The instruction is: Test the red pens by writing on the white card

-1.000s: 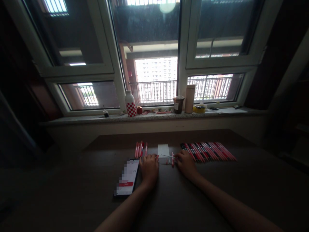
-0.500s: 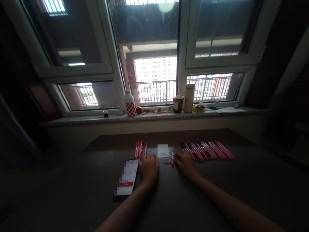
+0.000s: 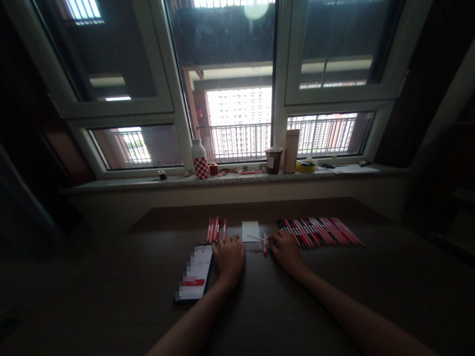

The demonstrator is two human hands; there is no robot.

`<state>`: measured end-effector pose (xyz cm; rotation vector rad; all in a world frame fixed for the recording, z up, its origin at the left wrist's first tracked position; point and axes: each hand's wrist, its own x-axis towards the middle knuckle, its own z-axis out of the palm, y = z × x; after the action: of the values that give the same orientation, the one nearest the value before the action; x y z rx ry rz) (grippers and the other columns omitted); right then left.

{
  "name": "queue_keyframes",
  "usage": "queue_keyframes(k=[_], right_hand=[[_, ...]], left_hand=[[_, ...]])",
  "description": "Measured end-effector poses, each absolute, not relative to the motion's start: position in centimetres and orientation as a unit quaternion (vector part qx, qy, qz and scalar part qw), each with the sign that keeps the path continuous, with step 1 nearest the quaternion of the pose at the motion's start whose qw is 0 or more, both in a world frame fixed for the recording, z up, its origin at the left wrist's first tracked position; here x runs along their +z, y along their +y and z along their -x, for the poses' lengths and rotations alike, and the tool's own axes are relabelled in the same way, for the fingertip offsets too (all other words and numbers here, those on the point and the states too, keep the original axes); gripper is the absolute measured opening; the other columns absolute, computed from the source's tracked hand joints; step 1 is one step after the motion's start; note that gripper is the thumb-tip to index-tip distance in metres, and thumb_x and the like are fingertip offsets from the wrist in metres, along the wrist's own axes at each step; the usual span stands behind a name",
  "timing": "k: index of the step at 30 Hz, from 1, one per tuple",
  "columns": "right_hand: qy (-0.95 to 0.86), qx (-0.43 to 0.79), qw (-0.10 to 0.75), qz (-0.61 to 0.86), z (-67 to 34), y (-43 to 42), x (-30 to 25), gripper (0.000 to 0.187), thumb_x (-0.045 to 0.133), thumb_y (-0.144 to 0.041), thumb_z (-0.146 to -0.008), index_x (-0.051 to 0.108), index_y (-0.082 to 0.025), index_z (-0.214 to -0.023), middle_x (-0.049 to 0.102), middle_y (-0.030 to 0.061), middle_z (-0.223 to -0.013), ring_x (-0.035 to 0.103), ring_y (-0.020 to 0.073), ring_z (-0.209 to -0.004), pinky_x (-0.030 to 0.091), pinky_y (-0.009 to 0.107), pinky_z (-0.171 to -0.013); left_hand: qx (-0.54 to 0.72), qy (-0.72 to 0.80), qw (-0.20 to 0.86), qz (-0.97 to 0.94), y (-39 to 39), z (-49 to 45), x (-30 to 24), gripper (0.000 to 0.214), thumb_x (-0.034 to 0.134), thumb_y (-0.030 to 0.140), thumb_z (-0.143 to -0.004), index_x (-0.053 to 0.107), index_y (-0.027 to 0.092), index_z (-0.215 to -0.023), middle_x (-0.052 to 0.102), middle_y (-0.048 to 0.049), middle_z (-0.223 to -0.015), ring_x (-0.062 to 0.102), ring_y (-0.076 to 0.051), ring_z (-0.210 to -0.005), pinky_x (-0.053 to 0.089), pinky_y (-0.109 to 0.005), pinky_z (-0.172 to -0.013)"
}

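My right hand [image 3: 285,250] is closed, pinching a thin pale pen refill [image 3: 257,238] whose far end points left over a small white paper square [image 3: 250,230]. Just left of those fingertips lie an upright-pointing pink pen piece [image 3: 264,245] and smaller pink and clear bits [image 3: 256,247]. My left hand [image 3: 229,258] rests on the table with curled fingers. A pink pen part [image 3: 240,244] peeks out at its fingertips; the rest of it is hidden by the hand. Its outer edge lies close to a phone [image 3: 195,277] with a lit screen.
Several pink and red pens [image 3: 213,230] lie beyond my left hand. A long row of pink and black pens [image 3: 321,232] lies at the right on the brown table [image 3: 274,316]. A checkered bottle [image 3: 201,160], a drink cup [image 3: 273,160] and a tan flask [image 3: 291,151] stand on the windowsill.
My left fingers have shifted very slightly. My right hand and the refill stay almost in the same place, and the other things have not moved.
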<state>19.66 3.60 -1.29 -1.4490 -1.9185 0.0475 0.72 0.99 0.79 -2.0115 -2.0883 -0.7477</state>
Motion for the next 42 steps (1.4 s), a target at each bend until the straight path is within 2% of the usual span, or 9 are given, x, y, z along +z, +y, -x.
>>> queue_keyframes(k=[3,7,19,24,33,42], right_hand=[[-0.745,0.021,0.358,0.563,-19.69,3.65,-1.31,0.018,0.053,-0.019,-0.086,0.071,-0.019,-0.088,0.059,0.0073,-0.087,0.053,0.0223,-0.090,0.040,0.032,-0.080],[-0.746,0.024,0.359,0.561,-19.66,3.64,-1.24,0.018,0.054,-0.018,-0.085,0.071,-0.020,-0.088,0.059,0.0072,-0.088,0.052,0.0220,-0.091,0.040,0.032,-0.080],[-0.754,0.039,0.361,0.548,-19.60,3.62,-1.27,0.017,0.056,-0.015,-0.082,0.072,-0.020,-0.086,0.059,0.0065,-0.089,0.051,0.0217,-0.093,0.040,0.032,-0.083],[-0.752,0.027,0.368,0.546,-19.55,3.60,-1.33,0.016,0.056,-0.016,-0.083,0.071,-0.020,-0.086,0.059,0.0071,-0.089,0.051,0.0221,-0.092,0.040,0.032,-0.083],[-0.742,0.007,0.363,0.564,-19.68,3.61,-1.37,0.017,0.053,-0.015,-0.084,0.069,-0.019,-0.086,0.059,0.0081,-0.090,0.051,0.0238,-0.093,0.040,0.034,-0.084],[-0.737,0.002,0.361,0.571,-19.59,3.51,-1.18,0.017,0.052,-0.016,-0.084,0.069,-0.019,-0.086,0.059,0.0083,-0.090,0.050,0.0241,-0.094,0.039,0.035,-0.085]], left_hand=[[-0.259,-0.689,0.070,0.674,1.15,-0.74,0.74,0.033,0.050,0.033,-0.086,0.059,0.024,-0.116,0.061,-0.0075,-0.110,0.049,-0.026,-0.106,0.029,-0.045,-0.099],[-0.277,-0.667,0.057,0.689,1.26,-0.69,0.72,0.032,0.053,0.034,-0.086,0.061,0.027,-0.116,0.059,-0.0054,-0.111,0.049,-0.023,-0.106,0.029,-0.042,-0.100],[-0.303,-0.649,0.029,0.697,1.12,-0.66,1.08,0.018,0.052,0.029,-0.087,0.068,0.027,-0.092,0.058,-0.0032,-0.106,0.047,-0.022,-0.103,0.028,-0.043,-0.101],[-0.301,-0.647,0.040,0.700,1.17,-0.55,0.89,0.017,0.052,0.030,-0.087,0.068,0.026,-0.090,0.058,-0.0034,-0.105,0.048,-0.022,-0.101,0.029,-0.043,-0.099],[-0.276,-0.659,0.080,0.695,0.85,-0.59,0.96,0.018,0.051,0.029,-0.087,0.067,0.023,-0.091,0.059,-0.0049,-0.107,0.049,-0.024,-0.102,0.030,-0.046,-0.100],[-0.254,-0.636,0.127,0.718,0.75,-1.00,0.72,0.017,0.052,0.027,-0.086,0.067,0.021,-0.093,0.059,-0.0059,-0.110,0.046,-0.025,-0.110,0.020,-0.053,-0.108]])
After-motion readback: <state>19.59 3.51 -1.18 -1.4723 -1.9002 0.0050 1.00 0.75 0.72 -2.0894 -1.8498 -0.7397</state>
